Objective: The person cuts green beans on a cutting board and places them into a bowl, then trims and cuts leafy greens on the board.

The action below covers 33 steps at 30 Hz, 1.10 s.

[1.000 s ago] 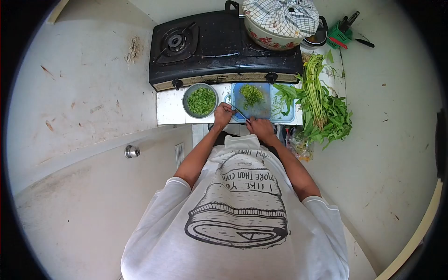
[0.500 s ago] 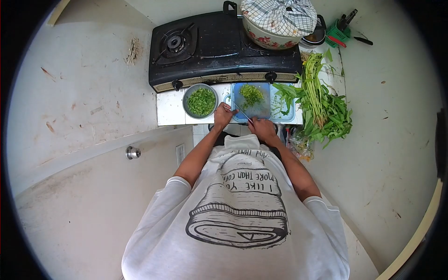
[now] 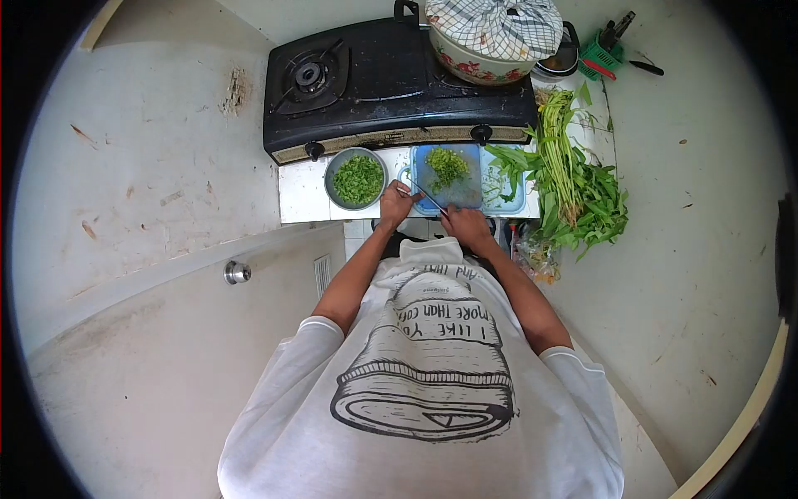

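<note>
My right hand (image 3: 467,226) is wrapped round the handle of a knife (image 3: 431,196), whose blade points up and left over the near left part of a blue cutting board (image 3: 465,193). My left hand (image 3: 396,205) is closed near the board's left edge, close to the blade; its fingers pinch something too small to make out. Chopped green pieces (image 3: 447,166) lie in a heap on the board. The board rests on a light blue tray (image 3: 520,200). Left of it stands a grey bowl (image 3: 331,196) holding chopped greens (image 3: 358,180).
Behind the counter (image 3: 303,195) is a black gas stove (image 3: 382,79) with a cloth-covered floral pot (image 3: 482,66). Long leafy stems (image 3: 565,166) lie at the right. A green basket (image 3: 600,56) with utensils is at the back right. A door knob (image 3: 237,272) juts out at left.
Both hands keep nearly the same pose, with the knife still over the board. The whole view has shifted very slightly.
</note>
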### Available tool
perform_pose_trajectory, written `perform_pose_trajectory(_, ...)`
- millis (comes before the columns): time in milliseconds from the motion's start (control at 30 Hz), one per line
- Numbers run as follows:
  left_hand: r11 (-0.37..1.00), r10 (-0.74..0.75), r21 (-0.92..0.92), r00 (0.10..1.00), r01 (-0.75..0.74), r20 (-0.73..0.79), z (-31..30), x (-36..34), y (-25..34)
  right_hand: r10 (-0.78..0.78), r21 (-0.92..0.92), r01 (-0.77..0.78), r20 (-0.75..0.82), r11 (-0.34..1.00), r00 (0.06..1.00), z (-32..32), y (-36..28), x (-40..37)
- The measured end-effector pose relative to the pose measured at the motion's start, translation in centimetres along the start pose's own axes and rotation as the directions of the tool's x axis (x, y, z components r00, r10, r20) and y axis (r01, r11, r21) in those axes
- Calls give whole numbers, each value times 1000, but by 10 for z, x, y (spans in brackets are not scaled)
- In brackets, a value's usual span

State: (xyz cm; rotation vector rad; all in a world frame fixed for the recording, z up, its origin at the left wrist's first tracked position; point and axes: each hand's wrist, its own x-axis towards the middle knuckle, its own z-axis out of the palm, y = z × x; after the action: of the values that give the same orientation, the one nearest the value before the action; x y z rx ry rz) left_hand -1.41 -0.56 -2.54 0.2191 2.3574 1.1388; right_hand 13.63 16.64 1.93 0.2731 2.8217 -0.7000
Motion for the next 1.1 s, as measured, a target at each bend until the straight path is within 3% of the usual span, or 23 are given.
perform_pose_trajectory(167,1000,-4,10,1000,4,-1,1,1,-2,77,12,-77,16,997,997,-5,0,-7)
perform_pose_trajectory(567,1000,10,-20,1000,-10,27,1,2,-8,46,4,-46,104,999,994,-4,-2,-5)
perform_pose_trajectory(833,996,-66,-60,997,68,35,5,6,-11,39,-17,-38,95,999,995,-7,-5,-6)
perform_pose_trajectory(1100,998,-32,-53,999,34,34,5,7,-15,32,9,-33,88,999,996,-3,-6,1)
